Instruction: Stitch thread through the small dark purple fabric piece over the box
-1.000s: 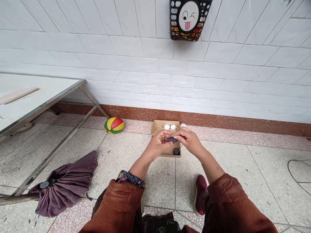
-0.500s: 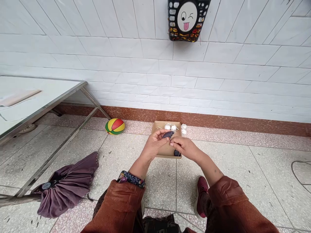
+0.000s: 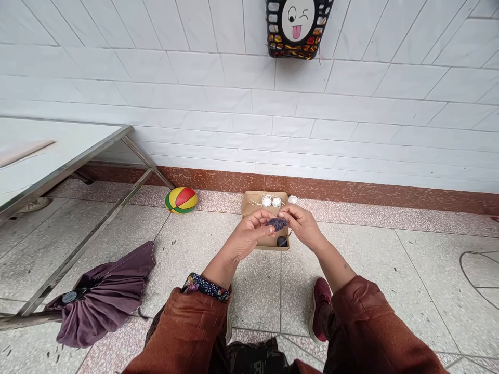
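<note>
A small dark purple ball of thread (image 3: 277, 224) sits between my two hands, above a shallow cardboard box (image 3: 251, 206) on the floor. My left hand (image 3: 249, 235) grips the ball from the left with its fingertips. My right hand (image 3: 302, 223) pinches it from the right, thumb and fingers closed on the thread. Inside the box lie two white thread balls (image 3: 271, 201) at the far end and a dark spool (image 3: 281, 241) at the near end. Another white ball (image 3: 292, 199) rests just outside the box by the wall.
A striped red, yellow and green ball (image 3: 181, 200) lies by the wall. A folded purple umbrella (image 3: 102, 294) lies on the floor at left, under a metal-framed table (image 3: 58, 161). A black basket with a winking face (image 3: 297, 27) hangs on the tiled wall. My red shoe (image 3: 320, 307) is below.
My right hand dropped below the thread ball half a second ago and has come back up to it. The left hand kept hold of the ball throughout.
</note>
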Demonstrator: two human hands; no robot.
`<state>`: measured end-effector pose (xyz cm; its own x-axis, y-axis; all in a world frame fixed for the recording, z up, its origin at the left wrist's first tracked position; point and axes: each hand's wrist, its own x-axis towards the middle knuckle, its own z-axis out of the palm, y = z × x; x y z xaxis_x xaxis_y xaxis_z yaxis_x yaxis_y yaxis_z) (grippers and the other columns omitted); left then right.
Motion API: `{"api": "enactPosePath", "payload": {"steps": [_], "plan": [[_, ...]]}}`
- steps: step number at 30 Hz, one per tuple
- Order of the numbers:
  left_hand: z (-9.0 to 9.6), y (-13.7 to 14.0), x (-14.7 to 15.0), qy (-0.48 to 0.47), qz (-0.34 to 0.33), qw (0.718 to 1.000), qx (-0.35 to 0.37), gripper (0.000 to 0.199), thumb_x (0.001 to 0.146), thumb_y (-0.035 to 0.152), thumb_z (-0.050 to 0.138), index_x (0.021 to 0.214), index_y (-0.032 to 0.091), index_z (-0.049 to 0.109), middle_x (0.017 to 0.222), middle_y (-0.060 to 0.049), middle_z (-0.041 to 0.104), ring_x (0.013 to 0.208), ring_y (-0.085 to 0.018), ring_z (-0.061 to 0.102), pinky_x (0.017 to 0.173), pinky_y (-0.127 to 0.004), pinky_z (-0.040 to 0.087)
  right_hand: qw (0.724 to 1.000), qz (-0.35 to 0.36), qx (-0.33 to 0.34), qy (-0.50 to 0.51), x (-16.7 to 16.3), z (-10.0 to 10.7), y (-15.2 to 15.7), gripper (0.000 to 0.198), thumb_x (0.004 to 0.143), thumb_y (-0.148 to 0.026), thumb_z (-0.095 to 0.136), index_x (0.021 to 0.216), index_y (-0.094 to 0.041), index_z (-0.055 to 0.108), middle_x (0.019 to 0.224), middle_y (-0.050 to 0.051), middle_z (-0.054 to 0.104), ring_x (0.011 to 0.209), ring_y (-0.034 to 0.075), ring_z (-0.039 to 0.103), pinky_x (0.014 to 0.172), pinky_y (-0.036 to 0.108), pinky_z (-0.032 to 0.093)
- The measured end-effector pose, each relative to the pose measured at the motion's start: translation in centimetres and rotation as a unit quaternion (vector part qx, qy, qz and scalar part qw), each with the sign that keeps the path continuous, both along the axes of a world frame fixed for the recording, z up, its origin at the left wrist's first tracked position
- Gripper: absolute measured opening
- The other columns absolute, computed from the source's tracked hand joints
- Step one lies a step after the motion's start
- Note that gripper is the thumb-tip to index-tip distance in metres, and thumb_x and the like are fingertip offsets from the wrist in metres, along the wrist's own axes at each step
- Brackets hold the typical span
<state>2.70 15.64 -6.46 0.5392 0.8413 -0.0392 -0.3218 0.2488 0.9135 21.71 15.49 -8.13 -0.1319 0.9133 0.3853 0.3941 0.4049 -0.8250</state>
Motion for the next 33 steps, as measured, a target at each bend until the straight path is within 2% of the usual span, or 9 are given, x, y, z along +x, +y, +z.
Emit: {"api": "enactPosePath", "payload": {"steps": [4, 8, 14, 18, 22, 25, 28, 30, 33], "plan": [[0.3, -0.1, 0.1, -0.051, -0.005, 0.998, -0.046, 0.024, 0.073, 0.025, 0.082, 0.093, 0.018, 0.07, 0.092, -0.004, 0.066, 0.078, -0.012, 0.059, 0.072, -0.026, 0.048, 1.0, 0.011, -0.008, -0.017, -0.6, -0.5, -0.2, 0.015, 0.094, -0.023, 0.053, 0.082, -0.021, 0.062, 0.075, 0.0, 0.063, 0.07, 0.015, 0.058, 0.067, 0.026, 0.045], [0.3, 0.2, -0.1, -0.068, 0.014, 0.996, -0.055, 0.035, 0.073, 0.021, 0.082, 0.106, 0.019, 0.072, 0.097, -0.005, 0.069, 0.08, -0.011, 0.061, 0.075, -0.025, 0.049, 0.997, 0.033, 0.01, -0.073, -0.9, -1.0, -0.3, 0.015, 0.095, -0.018, 0.048, 0.09, -0.021, 0.062, 0.082, 0.002, 0.066, 0.076, 0.016, 0.061, 0.071, 0.027, 0.047], [-0.1, 0.6, -0.8, -0.068, 0.057, 0.993, -0.081, 0.032, 0.069, 0.02, 0.084, 0.1, 0.017, 0.075, 0.106, -0.006, 0.071, 0.086, -0.012, 0.063, 0.081, -0.026, 0.048, 0.983, 0.063, 0.053, -0.165, -0.8, -1.2, -0.7, 0.018, 0.101, -0.025, 0.049, 0.095, -0.021, 0.065, 0.085, 0.004, 0.065, 0.079, 0.017, 0.062, 0.071, 0.028, 0.048], [-0.2, 0.8, -1.0, -0.067, 0.07, 0.99, -0.104, 0.029, 0.068, 0.019, 0.084, 0.096, 0.018, 0.075, 0.101, -0.004, 0.072, 0.079, -0.01, 0.061, 0.077, -0.024, 0.048, 0.976, 0.096, 0.077, -0.181, -0.5, 0.0, -1.3, 0.016, 0.1, -0.027, 0.051, 0.099, -0.023, 0.066, 0.085, 0.004, 0.066, 0.075, 0.016, 0.062, 0.069, 0.028, 0.049], [-0.5, 1.2, -1.2, -0.024, 0.111, 0.987, -0.114, 0.027, 0.064, 0.018, 0.083, 0.09, 0.017, 0.075, 0.09, -0.003, 0.071, 0.065, -0.006, 0.053, 0.066, -0.021, 0.044, 0.981, 0.108, 0.083, -0.135, -0.2, 2.0, -2.0, 0.015, 0.099, -0.027, 0.053, 0.094, -0.023, 0.066, 0.079, 0.002, 0.065, 0.071, 0.015, 0.06, 0.068, 0.028, 0.049], [-0.7, 1.2, -1.2, 0.039, 0.092, 0.992, -0.08, 0.022, 0.065, 0.018, 0.08, 0.087, 0.016, 0.076, 0.088, -0.004, 0.071, 0.064, -0.008, 0.051, 0.061, -0.022, 0.041, 0.987, 0.084, 0.091, -0.105, 0.0, 2.8, -2.0, 0.017, 0.1, -0.029, 0.052, 0.095, -0.024, 0.067, 0.084, 0.003, 0.068, 0.078, 0.017, 0.062, 0.073, 0.031, 0.05], [-0.8, 0.8, -1.1, 0.09, 0.037, 0.995, -0.04, 0.021, 0.066, 0.017, 0.077, 0.086, 0.016, 0.077, 0.087, -0.004, 0.07, 0.068, -0.01, 0.053, 0.061, -0.022, 0.041, 0.99, 0.061, 0.086, -0.095, 0.0, 2.5, -1.4, 0.019, 0.1, -0.031, 0.051, 0.093, -0.024, 0.068, 0.087, 0.004, 0.068, 0.083, 0.019, 0.062, 0.078, 0.033, 0.05], [-0.7, 0.6, -0.9, 0.085, 0.007, 0.996, -0.03, 0.024, 0.066, 0.017, 0.078, 0.09, 0.017, 0.076, 0.09, -0.004, 0.07, 0.073, -0.011, 0.056, 0.062, -0.021, 0.043, 0.993, 0.041, 0.073, -0.086, -0.1, 1.8, -1.0, 0.019, 0.1, -0.03, 0.052, 0.09, -0.024, 0.067, 0.086, 0.004, 0.068, 0.083, 0.018, 0.062, 0.078, 0.032, 0.049], [-0.4, 0.5, -0.9, 0.028, 0.003, 0.998, -0.049, 0.034, 0.064, 0.016, 0.083, 0.096, 0.02, 0.072, 0.092, -0.002, 0.069, 0.075, -0.011, 0.058, 0.063, -0.021, 0.045, 0.997, 0.021, 0.027, -0.068, -0.3, 0.7, -0.6, 0.019, 0.1, -0.027, 0.05, 0.089, -0.022, 0.064, 0.081, 0.002, 0.065, 0.076, 0.017, 0.06, 0.072, 0.029, 0.048]]}}
